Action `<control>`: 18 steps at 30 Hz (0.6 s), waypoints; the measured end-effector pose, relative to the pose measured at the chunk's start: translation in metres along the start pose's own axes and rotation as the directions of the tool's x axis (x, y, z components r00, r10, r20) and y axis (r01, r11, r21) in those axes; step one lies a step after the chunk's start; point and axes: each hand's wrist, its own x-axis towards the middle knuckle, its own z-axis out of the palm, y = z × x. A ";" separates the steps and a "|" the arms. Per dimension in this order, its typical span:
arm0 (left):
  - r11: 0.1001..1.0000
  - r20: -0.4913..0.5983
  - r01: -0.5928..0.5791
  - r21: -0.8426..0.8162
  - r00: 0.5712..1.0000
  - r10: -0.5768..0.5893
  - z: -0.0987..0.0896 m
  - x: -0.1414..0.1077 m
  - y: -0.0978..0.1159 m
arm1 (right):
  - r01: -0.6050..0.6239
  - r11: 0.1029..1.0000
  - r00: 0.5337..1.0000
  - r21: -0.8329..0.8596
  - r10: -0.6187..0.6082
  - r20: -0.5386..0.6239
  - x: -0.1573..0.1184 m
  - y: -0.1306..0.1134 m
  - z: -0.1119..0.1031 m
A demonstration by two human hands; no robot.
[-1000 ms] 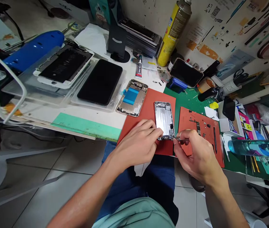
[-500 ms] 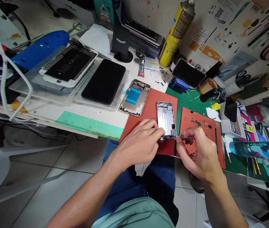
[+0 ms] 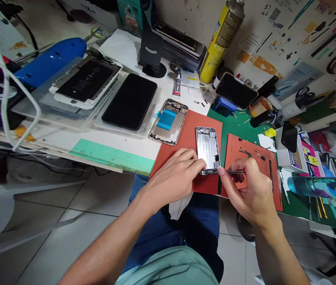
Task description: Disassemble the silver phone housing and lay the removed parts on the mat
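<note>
An opened silver phone housing (image 3: 207, 148) with small parts along its edges lies on the left red-brown mat (image 3: 197, 118). My left hand (image 3: 175, 174) is closed on its lower left edge with thumb and fingertips, steadying it. Beside the lower right corner, my right hand (image 3: 249, 188) grips a thin screwdriver-like tool (image 3: 236, 171) between curled fingers. The thumb tip is at that corner, and the tool's working end is too small to make out. Another opened phone housing (image 3: 169, 122), with blue tape across it, rests at the left of the mat.
A second red-brown mat (image 3: 233, 148) on the right bears tiny parts and a black stick tool. Further left are a black phone (image 3: 130, 101) and a phone screen assembly (image 3: 86, 81) on plastic trays. A yellow spray can (image 3: 219, 39) stands behind; a blue bottle (image 3: 319, 187) lies right.
My right hand has shifted slightly, its thumb tip a little higher at the housing's corner and the tool tilted differently. My left hand and the housing stay nearly in place.
</note>
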 end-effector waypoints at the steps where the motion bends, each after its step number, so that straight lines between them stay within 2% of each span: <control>1: 1.000 -0.001 0.001 -0.001 1.000 -0.001 0.000 0.000 0.000 | 0.000 1.000 1.000 0.001 0.000 -0.006 0.000 0.000 0.000; 4: 1.000 -0.006 -0.001 0.000 1.000 0.001 0.001 0.000 0.000 | -0.003 1.000 1.000 0.025 0.003 0.018 0.000 0.000 0.000; 18: 1.000 -0.014 -0.003 -0.002 1.000 0.003 0.002 0.000 -0.001 | -0.011 1.000 1.000 0.007 0.011 -0.012 -0.001 -0.001 -0.001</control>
